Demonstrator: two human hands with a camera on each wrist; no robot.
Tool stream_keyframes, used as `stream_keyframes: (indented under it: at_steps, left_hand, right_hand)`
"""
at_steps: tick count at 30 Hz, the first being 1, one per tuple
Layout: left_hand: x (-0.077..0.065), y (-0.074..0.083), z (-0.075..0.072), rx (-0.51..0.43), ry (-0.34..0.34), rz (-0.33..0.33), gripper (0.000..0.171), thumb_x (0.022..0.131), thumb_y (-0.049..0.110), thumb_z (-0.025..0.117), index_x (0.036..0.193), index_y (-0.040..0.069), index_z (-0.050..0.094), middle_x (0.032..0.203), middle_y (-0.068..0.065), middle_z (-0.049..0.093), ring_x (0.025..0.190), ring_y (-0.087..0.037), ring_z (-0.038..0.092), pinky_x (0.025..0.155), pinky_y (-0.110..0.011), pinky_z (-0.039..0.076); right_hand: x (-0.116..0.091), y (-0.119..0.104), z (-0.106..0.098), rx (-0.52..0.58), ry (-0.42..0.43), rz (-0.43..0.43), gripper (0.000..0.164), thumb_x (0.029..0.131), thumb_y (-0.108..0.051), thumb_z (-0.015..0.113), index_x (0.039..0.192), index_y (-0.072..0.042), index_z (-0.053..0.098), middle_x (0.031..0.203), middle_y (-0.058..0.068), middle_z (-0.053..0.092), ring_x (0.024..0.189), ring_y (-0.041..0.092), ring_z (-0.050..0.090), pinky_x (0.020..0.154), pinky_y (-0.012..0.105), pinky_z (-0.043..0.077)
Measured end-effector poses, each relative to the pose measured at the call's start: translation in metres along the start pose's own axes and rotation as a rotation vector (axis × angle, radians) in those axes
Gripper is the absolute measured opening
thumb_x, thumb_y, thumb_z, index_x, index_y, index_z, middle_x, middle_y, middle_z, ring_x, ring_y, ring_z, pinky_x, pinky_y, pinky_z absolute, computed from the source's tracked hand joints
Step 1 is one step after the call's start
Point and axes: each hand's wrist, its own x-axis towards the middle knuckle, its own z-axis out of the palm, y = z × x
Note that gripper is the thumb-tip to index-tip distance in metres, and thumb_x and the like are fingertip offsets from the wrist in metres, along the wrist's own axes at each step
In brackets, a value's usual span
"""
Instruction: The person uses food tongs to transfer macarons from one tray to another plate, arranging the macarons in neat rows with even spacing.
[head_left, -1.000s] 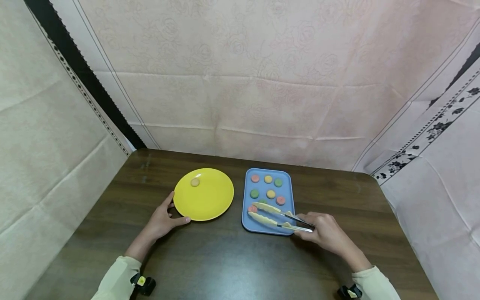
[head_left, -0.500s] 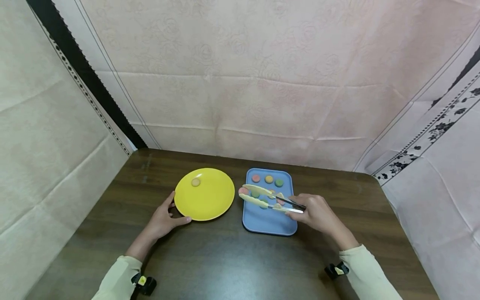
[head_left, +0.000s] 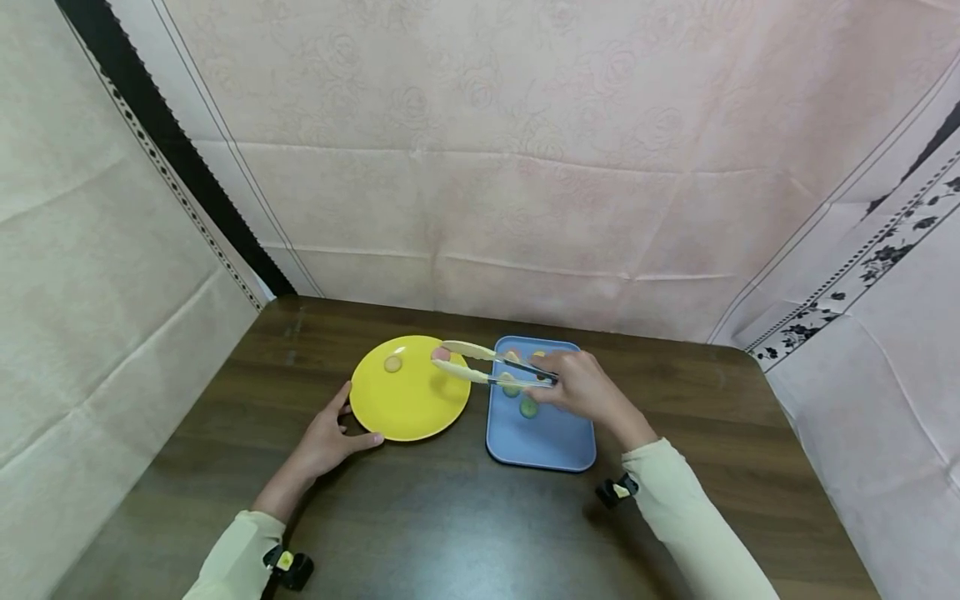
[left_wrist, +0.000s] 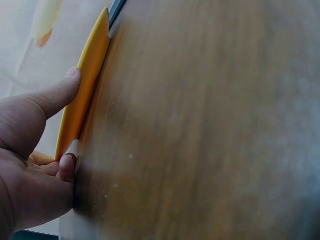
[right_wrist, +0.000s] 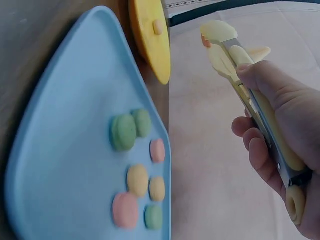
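Note:
My left hand (head_left: 324, 446) holds the near left rim of a round yellow plate (head_left: 408, 408); in the left wrist view its thumb lies along the rim, fingers below. A single yellowish macaron (head_left: 393, 363) sits on the plate. My right hand (head_left: 581, 387) grips a pair of tongs (right_wrist: 272, 127) with pale yellow tips. Pinched between those tips is a pink macaron (head_left: 441, 354), held over the plate's right side. Below the right forearm and hand lies a blue tray (head_left: 540, 442), holding several pink, yellow and green macarons (right_wrist: 124, 132), some of them hidden by hand and tongs in the head view.
Plate and tray stand side by side on a dark wooden table (head_left: 420, 517), a narrow strip of wood between them. Pale patterned cloth (head_left: 480, 208) hangs behind the table and at both sides.
The right hand has moved left and away from me with the tongs, lifting a pink macaron from the tray's near left area across to above the plate. The left hand stays on the plate.

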Motion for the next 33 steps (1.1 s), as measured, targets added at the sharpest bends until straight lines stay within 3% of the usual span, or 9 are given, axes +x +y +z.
stream_keyframes:
  at_steps: [4, 7, 10, 18, 33]
  left_hand:
    - [0.001, 0.000, -0.001, 0.003, 0.002, -0.001, 0.123, 0.082, 0.038, 0.087, 0.164, 0.003, 0.003, 0.156, -0.032, 0.034, 0.138, -0.051, 0.041, 0.110, -0.060, 0.039]
    - [0.001, -0.001, -0.001, 0.003, 0.001, 0.002, 0.122, 0.083, 0.037, 0.087, 0.164, 0.003, 0.003, 0.156, -0.032, 0.034, 0.138, -0.051, 0.040, 0.110, -0.060, 0.039]
    - [0.001, -0.001, -0.002, 0.004, 0.000, 0.001, 0.122, 0.083, 0.037, 0.087, 0.164, 0.002, 0.003, 0.155, -0.032, 0.034, 0.137, -0.051, 0.040, 0.110, -0.060, 0.039]
    - [0.002, -0.001, -0.001, 0.004, 0.001, 0.005, 0.122, 0.083, 0.036, 0.087, 0.164, 0.002, 0.003, 0.156, -0.031, 0.035, 0.138, -0.048, 0.040, 0.110, -0.060, 0.039]
    - [0.001, 0.000, 0.000, 0.017, 0.009, 0.021, 0.121, 0.083, 0.035, 0.087, 0.163, 0.000, 0.003, 0.158, -0.031, 0.032, 0.141, -0.044, 0.037, 0.110, -0.059, 0.039]
  right_hand:
    - [0.018, -0.002, 0.010, -0.017, -0.043, -0.006, 0.050, 0.087, -0.030, 0.082, 0.132, -0.010, 0.071, 0.101, 0.005, 0.078, 0.067, 0.008, 0.056, 0.060, 0.027, 0.050]
    - [0.029, -0.004, 0.020, -0.016, -0.086, 0.023, 0.048, 0.088, -0.032, 0.082, 0.129, -0.009, 0.072, 0.113, 0.007, 0.077, 0.085, 0.015, 0.070, 0.075, 0.034, 0.058]
    - [0.037, -0.004, 0.032, -0.010, -0.105, 0.042, 0.046, 0.089, -0.034, 0.081, 0.125, -0.007, 0.074, 0.121, 0.008, 0.074, 0.103, 0.022, 0.072, 0.087, 0.041, 0.059]
    - [0.048, 0.001, 0.052, -0.022, -0.111, 0.026, 0.042, 0.089, -0.036, 0.080, 0.118, -0.005, 0.077, 0.103, 0.007, 0.078, 0.080, 0.014, 0.068, 0.070, 0.032, 0.057]
    - [0.053, 0.001, 0.063, -0.004, -0.153, 0.117, 0.045, 0.088, -0.036, 0.082, 0.122, -0.007, 0.076, 0.105, 0.006, 0.077, 0.072, 0.008, 0.061, 0.063, 0.026, 0.052]
